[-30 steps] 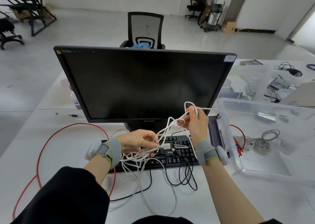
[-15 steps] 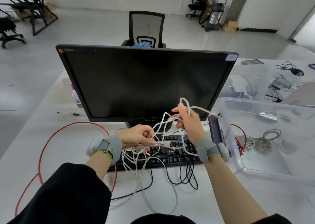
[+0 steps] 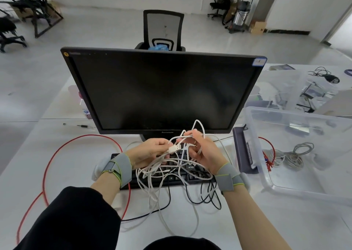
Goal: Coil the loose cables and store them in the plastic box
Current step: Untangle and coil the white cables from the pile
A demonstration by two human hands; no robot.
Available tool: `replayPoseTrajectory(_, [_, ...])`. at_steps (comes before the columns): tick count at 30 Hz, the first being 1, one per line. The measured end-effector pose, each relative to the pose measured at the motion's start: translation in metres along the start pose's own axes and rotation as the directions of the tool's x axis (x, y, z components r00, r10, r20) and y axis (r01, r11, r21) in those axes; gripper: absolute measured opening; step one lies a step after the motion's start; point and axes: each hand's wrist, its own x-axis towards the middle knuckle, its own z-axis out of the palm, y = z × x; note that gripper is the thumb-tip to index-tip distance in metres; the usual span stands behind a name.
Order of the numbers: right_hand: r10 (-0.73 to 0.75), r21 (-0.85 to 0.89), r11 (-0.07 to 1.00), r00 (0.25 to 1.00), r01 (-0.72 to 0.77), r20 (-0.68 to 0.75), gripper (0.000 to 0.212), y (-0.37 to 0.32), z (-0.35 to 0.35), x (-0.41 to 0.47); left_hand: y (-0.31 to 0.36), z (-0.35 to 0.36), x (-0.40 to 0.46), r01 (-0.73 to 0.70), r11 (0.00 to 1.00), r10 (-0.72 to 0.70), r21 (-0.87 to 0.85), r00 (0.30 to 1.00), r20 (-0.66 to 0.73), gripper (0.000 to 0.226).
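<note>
Both hands work over the keyboard (image 3: 171, 175), just in front of the monitor (image 3: 163, 91).

Left hand (image 3: 150, 150): fingers curled, pinching the white cable (image 3: 152, 175) near its plug end (image 3: 174, 148). The plug sits between the two hands.

Right hand (image 3: 203, 152): fingers curled round several raised strands of the same cable, a loop standing up above the fingertips against the monitor's lower bezel.

Change over the last second: the right hand has come down and in toward the left, from up beside the monitor's lower right corner to level with the monitor's base. The hands were apart; they are now nearly touching, the plug end held between them. The stretched run of cable has gone slack.

Reading: probably the close of one winding pass, the right hand bringing a fresh loop to the left for gathering. Coil is far from tidy. Much of the white cable hangs in a loose tangle over the keyboard and trails toward the person across the desk.

Black cable (image 3: 202, 196) lies under the tangle in front of the keyboard; snagging looks possible.

Red cable (image 3: 57, 154) lies uncoiled left of the monitor, untouched.

Plastic box (image 3: 255, 135) stands right of the monitor, open, with a grey coiled cable (image 3: 293, 156) already inside. Several cables remain to store.
</note>
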Motion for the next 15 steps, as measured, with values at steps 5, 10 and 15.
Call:
replayPoseTrajectory(5, [-0.120, -0.130, 0.986, 0.988, 0.107, -0.098, 0.028, 0.000, -0.001, -0.001, -0.001, -0.002, -0.003, 0.012, 0.999, -0.017, 0.044, 0.994, 0.104, 0.015])
replayPoseTrajectory(10, [-0.135, -0.060, 0.990, 0.980, 0.127, -0.149, 0.033, 0.002, 0.001, -0.001, -0.001, 0.003, 0.000, -0.001, 0.999, -0.005, 0.052, 0.994, 0.110, 0.025])
replayPoseTrajectory(15, [-0.036, 0.099, 0.993, 0.969, 0.061, -0.242, 0.038, 0.010, -0.004, 0.000, 0.002, 0.006, -0.006, 0.058, 0.993, -0.083, 0.106, 0.964, 0.252, 0.019])
